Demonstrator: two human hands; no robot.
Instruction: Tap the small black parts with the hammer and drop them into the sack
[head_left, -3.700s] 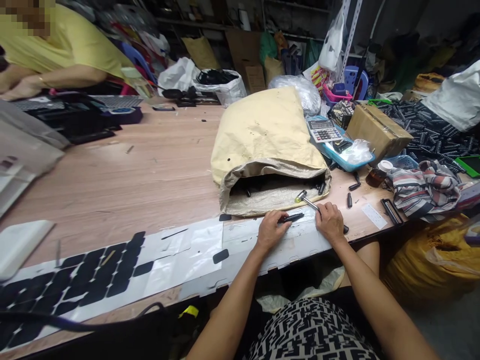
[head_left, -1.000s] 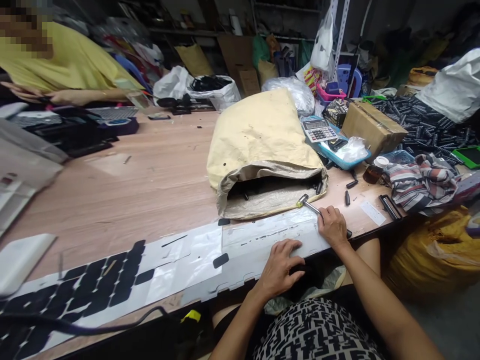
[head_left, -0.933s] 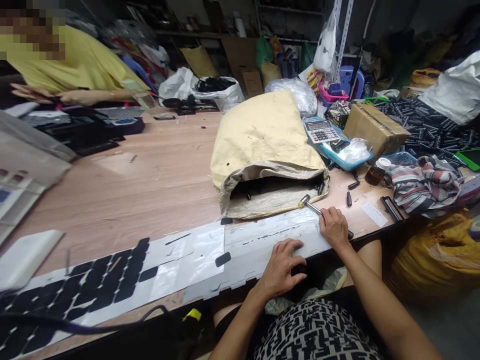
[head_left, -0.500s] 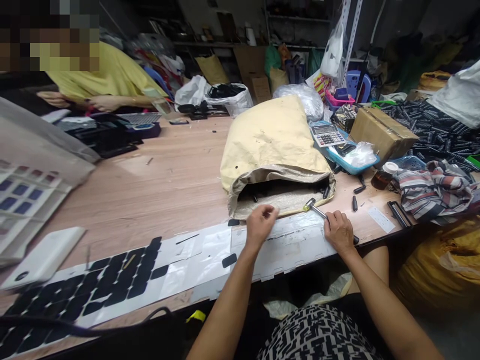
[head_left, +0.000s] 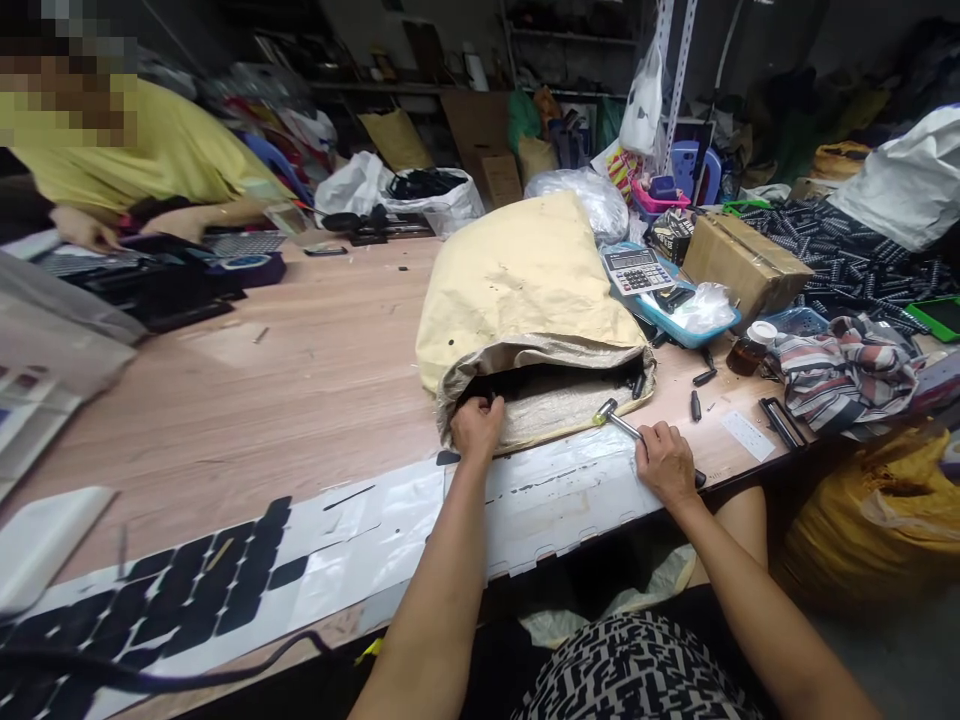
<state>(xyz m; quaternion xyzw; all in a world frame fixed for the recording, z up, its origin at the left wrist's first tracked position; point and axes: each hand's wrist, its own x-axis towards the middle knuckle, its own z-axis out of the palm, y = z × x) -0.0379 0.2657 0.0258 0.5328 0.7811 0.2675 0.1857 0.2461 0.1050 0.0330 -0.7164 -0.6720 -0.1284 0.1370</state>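
A cream sack (head_left: 517,280) lies on the table with its mouth facing me; dark pieces show in the shadow inside. My left hand (head_left: 478,428) is in the left part of that mouth, its fingers curled and partly hidden, so what they hold I cannot make out. Closed around the handle of a small hammer (head_left: 626,428), my right hand (head_left: 666,462) rests at the table's front edge. The hammer's metal and yellow head lies by the sack's lower lip. Black handle-like pieces (head_left: 696,405) are scattered to the right of the sack.
A blue basket (head_left: 701,335) with a calculator (head_left: 637,270) stands right of the sack, near a cardboard box (head_left: 742,265) and a brown jar (head_left: 750,348). Black pads on white sheets (head_left: 255,560) lie at front left. Across the table, a person in yellow (head_left: 150,150) handles dark items.
My left hand has moved left and forward, from in front of the sack into its mouth. The right hand still holds the hammer. The view has shifted slightly.
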